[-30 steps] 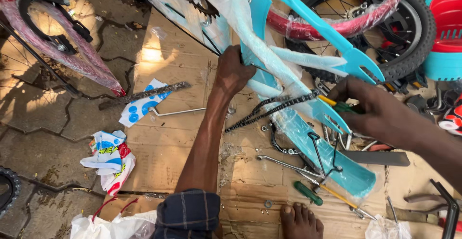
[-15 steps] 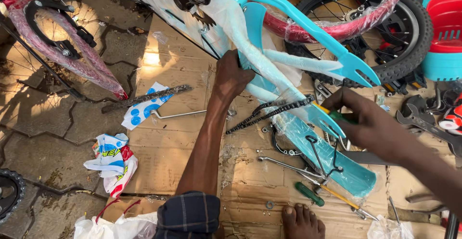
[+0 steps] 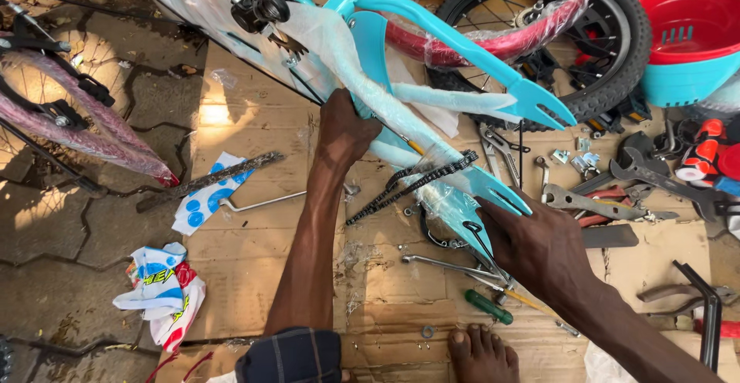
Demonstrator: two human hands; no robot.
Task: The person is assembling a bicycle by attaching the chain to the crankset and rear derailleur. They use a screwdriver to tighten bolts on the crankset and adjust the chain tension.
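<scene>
On flattened cardboard: turquoise bicycle frame, film-wrapped, lying over scattered tools. Left hand closed around frame tube. Right hand resting on rear fork end, grip unclear. Black chain draped between hands.

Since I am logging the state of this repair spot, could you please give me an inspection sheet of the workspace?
Surface: flattened cardboard over paving stones.
Job's things: turquoise bicycle frame, plastic-wrapped; loose chain draped beside it.
Clutter: wrench, green-handled screwdriver, crumpled wrappers, small washers.
Hands: left hand grips the frame's tube; right hand rests at the rear fork end.
Cables: nothing seen.
Surroundings: wheel with red wrapping, red and turquoise basket, the person's bare foot.
</scene>
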